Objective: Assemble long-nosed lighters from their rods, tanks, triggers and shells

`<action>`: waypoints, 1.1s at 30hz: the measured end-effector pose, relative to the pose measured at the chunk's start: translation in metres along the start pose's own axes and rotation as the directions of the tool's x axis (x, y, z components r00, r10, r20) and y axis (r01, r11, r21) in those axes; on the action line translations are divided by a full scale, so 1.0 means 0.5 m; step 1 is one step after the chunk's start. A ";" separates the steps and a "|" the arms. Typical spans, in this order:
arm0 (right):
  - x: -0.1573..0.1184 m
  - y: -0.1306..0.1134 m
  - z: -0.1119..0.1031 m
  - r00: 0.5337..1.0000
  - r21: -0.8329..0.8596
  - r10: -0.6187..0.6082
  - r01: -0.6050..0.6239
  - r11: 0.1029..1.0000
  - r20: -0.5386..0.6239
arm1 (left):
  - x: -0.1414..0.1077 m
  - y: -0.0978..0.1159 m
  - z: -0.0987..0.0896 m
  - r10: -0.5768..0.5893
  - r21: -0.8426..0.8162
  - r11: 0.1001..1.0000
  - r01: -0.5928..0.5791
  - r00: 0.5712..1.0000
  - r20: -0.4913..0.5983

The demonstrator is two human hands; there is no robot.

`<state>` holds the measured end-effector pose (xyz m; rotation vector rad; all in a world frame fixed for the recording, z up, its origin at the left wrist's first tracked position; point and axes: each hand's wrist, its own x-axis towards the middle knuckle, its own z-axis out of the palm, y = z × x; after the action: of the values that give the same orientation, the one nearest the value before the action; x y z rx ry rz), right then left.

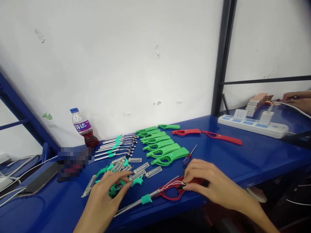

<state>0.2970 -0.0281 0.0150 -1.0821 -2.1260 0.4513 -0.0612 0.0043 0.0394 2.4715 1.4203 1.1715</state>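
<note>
My left hand (104, 194) is over a pile of small green plastic clips (137, 182) and clear lighter fluid tanks (153, 171). Its thumb and index finger are apart, with green pieces visible beneath them. With a pinch of thumb and fingers, my right hand (206, 181) grips a small black part (181, 186) with white wires. That part is at a red lighter handle shell (167, 194) lying near the table's front edge. A metal lighter tube (131, 206) with a green clip extends leftward from the shell.
Green lighter shells (161, 150) lie in a column, beside a row of metal tubes (107, 147). Red shells (224, 138) and a screwdriver (189, 157) are farther right. A drink bottle (84, 127) stands by the wall. A power strip (252, 125) and another person's hand (300, 100) are at right.
</note>
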 end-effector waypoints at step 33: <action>-0.001 0.004 0.001 0.998 -0.041 -0.065 0.064 0.997 -0.011 | -0.004 0.123 0.086 0.433 0.034 0.901 -0.432 0.901 -0.040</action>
<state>0.2979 -0.0271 0.0135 -1.0328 -2.1605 0.3711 0.0095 -0.0197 0.0321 2.8898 0.9137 1.2877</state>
